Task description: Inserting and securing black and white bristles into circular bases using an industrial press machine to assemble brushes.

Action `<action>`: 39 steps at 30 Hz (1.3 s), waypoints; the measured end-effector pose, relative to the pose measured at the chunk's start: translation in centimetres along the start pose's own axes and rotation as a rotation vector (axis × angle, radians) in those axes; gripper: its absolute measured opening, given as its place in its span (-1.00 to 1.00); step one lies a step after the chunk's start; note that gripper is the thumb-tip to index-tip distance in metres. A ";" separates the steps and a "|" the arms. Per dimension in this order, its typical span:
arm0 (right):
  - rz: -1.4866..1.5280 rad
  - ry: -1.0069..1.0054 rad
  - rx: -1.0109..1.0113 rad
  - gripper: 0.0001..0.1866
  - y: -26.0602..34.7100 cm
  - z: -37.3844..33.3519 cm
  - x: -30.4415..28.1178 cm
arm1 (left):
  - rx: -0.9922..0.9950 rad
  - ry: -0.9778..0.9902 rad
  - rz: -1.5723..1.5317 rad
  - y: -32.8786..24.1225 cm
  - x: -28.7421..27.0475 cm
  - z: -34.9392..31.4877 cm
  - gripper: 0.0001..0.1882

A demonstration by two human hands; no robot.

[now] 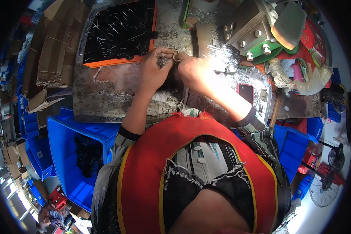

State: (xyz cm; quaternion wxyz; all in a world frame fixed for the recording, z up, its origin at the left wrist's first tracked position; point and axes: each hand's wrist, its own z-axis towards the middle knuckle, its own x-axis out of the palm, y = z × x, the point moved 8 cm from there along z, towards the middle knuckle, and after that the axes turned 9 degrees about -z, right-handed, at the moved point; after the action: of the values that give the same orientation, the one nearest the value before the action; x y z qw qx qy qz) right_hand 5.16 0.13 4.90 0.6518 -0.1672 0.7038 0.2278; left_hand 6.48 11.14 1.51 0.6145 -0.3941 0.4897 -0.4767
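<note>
My left hand point(152, 72) is curled above the workbench, cupping a clump of small silvery metal pieces point(162, 60) in its palm. Its thumb and forefinger reach toward my right hand point(194, 73), whose fingers are pinched together close by. Between the two sets of fingertips is something thin and small, too fine to name. To the left of my left hand lies a shallow orange tray point(117, 62), filled with black bristly pieces point(121, 31) that have thin metal wire stems.
A bolted metal machine point(253, 33) stands at the far right, under glaring light. Shiny metal bits point(218, 58) are strewn beside it. A red-edged phone point(245, 93) lies near my right forearm. Blue bins point(82, 156) stand below the bench, cardboard point(54, 50) at the left.
</note>
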 end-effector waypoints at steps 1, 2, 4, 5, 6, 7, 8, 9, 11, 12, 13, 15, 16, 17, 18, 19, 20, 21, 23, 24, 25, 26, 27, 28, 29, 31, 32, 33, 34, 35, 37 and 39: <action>-0.087 -0.028 -0.011 -0.78 0.1 -0.2 0.2 | 0.015 -0.057 -0.018 0.0 -0.5 -0.1 -0.80; -0.084 -0.030 -0.013 -0.78 0.1 -0.4 0.4 | 0.015 -0.058 -0.015 -0.1 -0.7 -0.2 -0.80; -0.252 0.085 0.040 -0.88 -0.2 -0.7 1.5 | -0.022 -0.071 -0.061 0.0 -1.4 -0.7 -0.84; -0.250 0.083 0.044 -0.88 -0.4 -1.0 2.3 | -0.021 -0.067 -0.059 0.0 -1.4 -0.8 -0.84; -0.224 -0.045 -0.032 -0.93 0.1 -1.3 2.9 | 0.022 -0.073 -0.057 -0.3 -1.5 -1.0 -0.84; -0.200 -0.175 -0.106 -0.96 0.7 -1.6 2.6 | 0.070 -0.078 -0.058 -0.7 -1.4 -1.0 -0.85; -0.202 -0.179 -0.102 -0.96 0.6 -1.7 3.0 | 0.075 -0.074 -0.058 -0.8 -1.3 -1.1 -0.85; -0.153 -0.224 -0.143 -0.96 0.9 -1.9 3.0 | 0.044 -0.089 -0.111 -0.5 -1.4 -1.3 -0.85; -0.106 -0.270 -0.181 -0.96 0.8 -2.0 3.1 | 0.016 -0.100 -0.166 -0.3 -1.4 -1.5 -0.85; -0.149 -0.250 -0.215 -0.95 0.8 -1.9 3.4 | 0.077 -0.111 -0.156 -1.0 -1.4 -1.4 -0.84; -0.189 -0.228 -0.252 -0.94 1.1 -2.0 3.5 | 0.134 -0.126 -0.144 -1.9 -1.7 -1.6 -0.83; -0.135 -0.213 -0.170 -0.95 0.3 -2.1 2.8 | 0.276 -0.106 0.045 -4.3 -1.7 -1.4 -0.81; -0.078 -0.204 -0.104 -0.96 0.0 -1.9 1.7 | 0.418 -0.101 0.243 -6.3 -1.8 -1.6 -0.79; -0.076 -0.207 -0.116 -0.96 0.4 -1.7 1.0 | 0.417 -0.112 0.252 -6.3 -2.1 -1.6 -0.79; 0.142 -0.309 -0.030 -0.95 -0.2 -1.6 -0.8 | 0.480 -0.098 0.324 -6.8 -2.0 -1.7 -0.76; 0.359 -0.414 0.057 -0.94 -0.8 -1.8 -2.8 | 0.551 -0.085 0.397 -7.7 -2.0 -1.9 -0.73; 0.580 -0.515 0.139 -0.93 -1.6 -1.8 -4.0 | 0.560 -0.099 0.412 -8.2 -2.0 -2.1 -0.73; 0.617 -0.573 -0.052 -0.92 -1.2 -1.9 -4.9 | 0.571 -0.073 0.439 -8.6 -1.3 -2.2 -0.72; 0.559 -0.568 0.017 -0.88 -1.2 -1.0 -4.1 | 0.578 -0.013 0.463 -9.0 -0.4 -2.2 -0.70; 0.504 -0.514 0.043 -0.87 -1.0 -0.5 -2.6 | 0.564 0.029 0.450 -8.3 0.4 -2.4 -0.69; 0.569 -0.524 0.056 -0.86 -1.7 -0.5 -1.1 | 0.453 0.055 0.447 -7.1 1.2 -2.5 -0.62; 0.637 -0.527 0.056 -0.85 -2.5 -0.5 0.4 | 0.474 0.083 0.374 -5.5 1.9 -2.7 -0.52; 0.563 -0.568 -0.045 -0.84 -2.5 -0.9 0.5 | 0.459 0.069 0.369 -6.1 2.2 -2.9 -0.45; 0.667 -0.567 0.015 -0.85 -2.6 -1.3 -0.2 | 0.445 0.059 0.353 -6.5 2.4 -2.9 -0.38; 0.597 -0.608 -0.062 -0.86 -2.1 -1.6 -0.7 | 0.397 0.070 0.377 -6.7 2.2 -2.9 -0.32; 0.677 -0.522 -0.026 -0.86 -2.7 -1.2 0.1 | 0.333 0.046 0.366 -6.4 1.8 -2.9 -0.23; 0.800 -0.406 0.085 -0.86 -3.3 -1.1 1.2 | 0.350 0.016 0.327 -6.4 1.8 -2.8 -0.20; 0.811 -0.408 0.057 -0.86 -2.9 -0.9 1.6 | 0.356 -0.003 0.339 -5.8 1.8 -2.7 -0.16; 0.886 -0.433 0.050 -0.87 -3.2 -1.0 1.8 | 0.361 -0.007 0.347 -6.7 1.8 -2.4 -0.15; 0.961 -0.458 0.046 -0.87 -3.5 -1.2 2.0 | 0.271 0.100 0.390 -5.5 2.6 -2.0 -0.15; 0.831 -0.468 0.018 -0.87 -3.7 -1.5 1.2 | 0.179 0.199 0.437 -4.3 3.5 -1.4 -0.15; 0.561 -0.430 0.029 -0.86 -4.0 -2.1 0.5 | 0.199 0.172 0.468 -4.7 3.6 -1.0 -0.26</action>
State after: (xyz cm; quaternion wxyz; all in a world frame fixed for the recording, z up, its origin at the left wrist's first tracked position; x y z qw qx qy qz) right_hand 5.51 -4.32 4.09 0.6992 0.0937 0.5723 0.4182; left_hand 4.81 6.53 4.99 0.6999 -0.1658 0.5687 -0.3990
